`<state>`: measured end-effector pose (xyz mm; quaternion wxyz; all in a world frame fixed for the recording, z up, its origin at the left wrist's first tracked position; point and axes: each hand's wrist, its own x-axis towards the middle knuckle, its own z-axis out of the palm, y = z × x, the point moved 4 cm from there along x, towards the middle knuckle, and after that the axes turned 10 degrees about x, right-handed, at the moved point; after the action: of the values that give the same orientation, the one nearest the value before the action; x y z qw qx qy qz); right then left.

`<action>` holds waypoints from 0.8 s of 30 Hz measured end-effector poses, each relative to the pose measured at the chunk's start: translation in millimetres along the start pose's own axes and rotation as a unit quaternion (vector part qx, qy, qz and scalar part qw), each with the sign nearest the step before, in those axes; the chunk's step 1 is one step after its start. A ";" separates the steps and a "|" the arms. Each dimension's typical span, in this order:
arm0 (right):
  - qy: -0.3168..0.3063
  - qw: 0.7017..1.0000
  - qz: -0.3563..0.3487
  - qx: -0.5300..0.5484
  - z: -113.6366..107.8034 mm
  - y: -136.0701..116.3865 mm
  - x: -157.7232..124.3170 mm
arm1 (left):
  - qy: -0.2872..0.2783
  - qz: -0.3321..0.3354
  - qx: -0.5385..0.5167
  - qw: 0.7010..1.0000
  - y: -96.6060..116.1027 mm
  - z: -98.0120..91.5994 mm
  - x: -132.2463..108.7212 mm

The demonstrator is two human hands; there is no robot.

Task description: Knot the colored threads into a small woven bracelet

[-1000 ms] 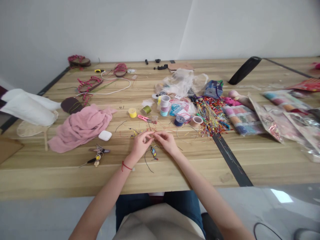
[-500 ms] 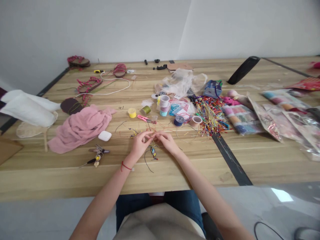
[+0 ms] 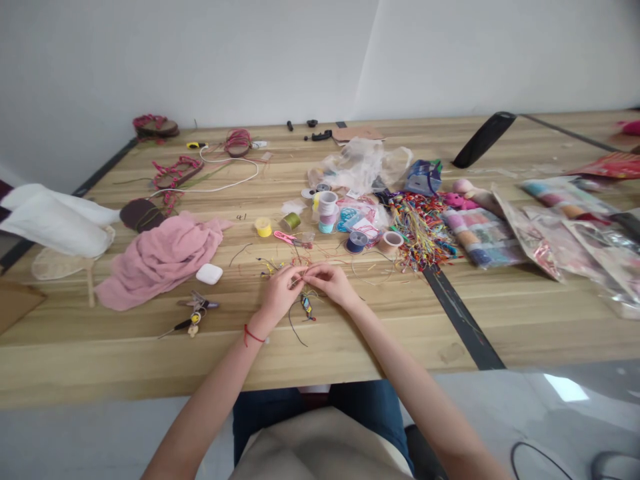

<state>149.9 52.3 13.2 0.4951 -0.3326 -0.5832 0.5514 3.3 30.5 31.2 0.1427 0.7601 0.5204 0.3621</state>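
Fine coloured cord (image 3: 299,275) is pinched between the left hand (image 3: 277,295) and right hand (image 3: 333,283), fingertips meeting. A small woven, beaded braid (image 3: 307,307) lies just below on the pale wood-grain table (image 3: 150,350).

White walls (image 3: 200,60), a long wooden table (image 3: 400,340), glossy grey floor (image 3: 600,413)

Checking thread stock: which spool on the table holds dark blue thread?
The dark blue spool, just left of the tan roll; the pale stacked spools, yellow spool and olive green spool all carry other colours.
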 end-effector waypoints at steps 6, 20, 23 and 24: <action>0.003 1.000 0.018 -0.023 2.5 1.0 -0.2 | -0.013 0.015 0.040 0.999 1.9 1.2 0.0; 0.049 0.995 0.080 0.017 1.0 8.1 -1.4 | -0.011 0.052 0.063 0.997 6.6 1.4 -2.3; 0.046 0.995 0.089 0.030 -0.1 8.6 -0.6 | -0.012 0.068 0.071 0.995 8.1 2.0 -3.6; 0.041 0.994 0.091 0.035 -0.3 8.7 -0.4 | -0.012 0.074 0.075 0.994 8.7 2.1 -4.0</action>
<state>149.0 53.5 4.7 0.4776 -0.3897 -0.5100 0.6000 10.0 23.6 33.3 0.0640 0.8096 0.4865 0.3222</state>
